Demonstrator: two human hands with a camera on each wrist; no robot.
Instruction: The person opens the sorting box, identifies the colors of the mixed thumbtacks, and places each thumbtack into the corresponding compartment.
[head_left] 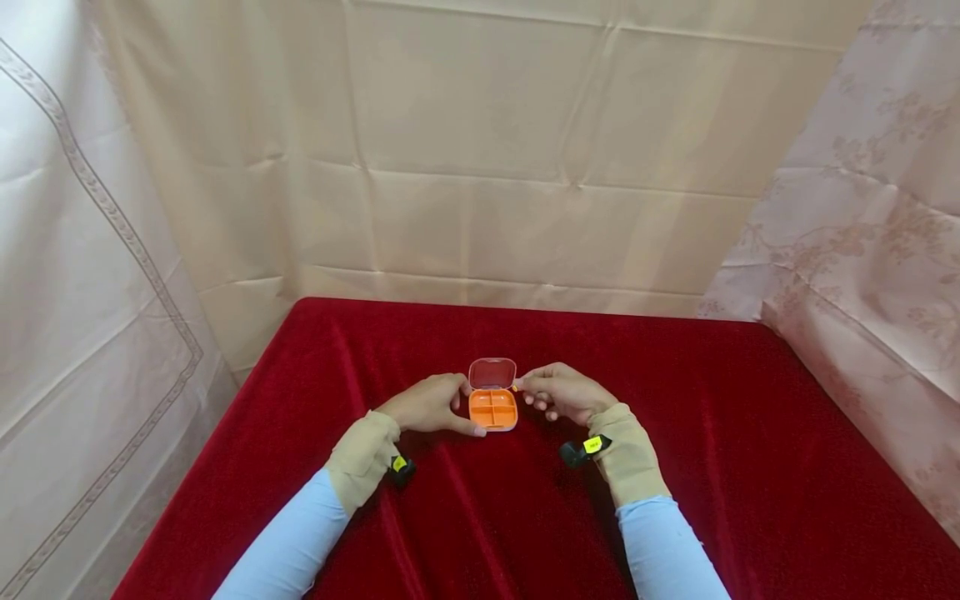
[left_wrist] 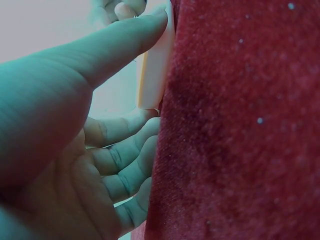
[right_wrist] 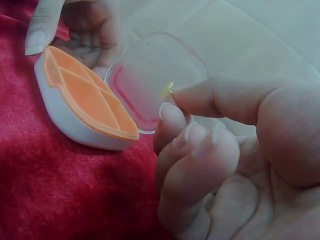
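A small pill box (head_left: pixel 504 416) with a white shell and an orange insert split into several compartments lies on the red cloth. Its clear lid (head_left: pixel 492 374) stands raised at the far side; nothing shows inside the compartments. My left hand (head_left: pixel 431 403) holds the box from the left, thumb at the near edge and forefinger at the far side. To the right of the lid, my right hand (head_left: pixel 567 392) pinches a tiny yellow piece (right_wrist: pixel 167 89) with a thin shiny part between thumb and forefinger. Its other fingers are curled in below.
Red velvety cloth (head_left: pixel 465 525) covers the table, with soft folds toward the front. A beige curtain (head_left: pixel 480 167) hangs behind it, a pale one (head_left: pixel 90 333) at the left and a flowered one (head_left: pixel 885 275) at the right.
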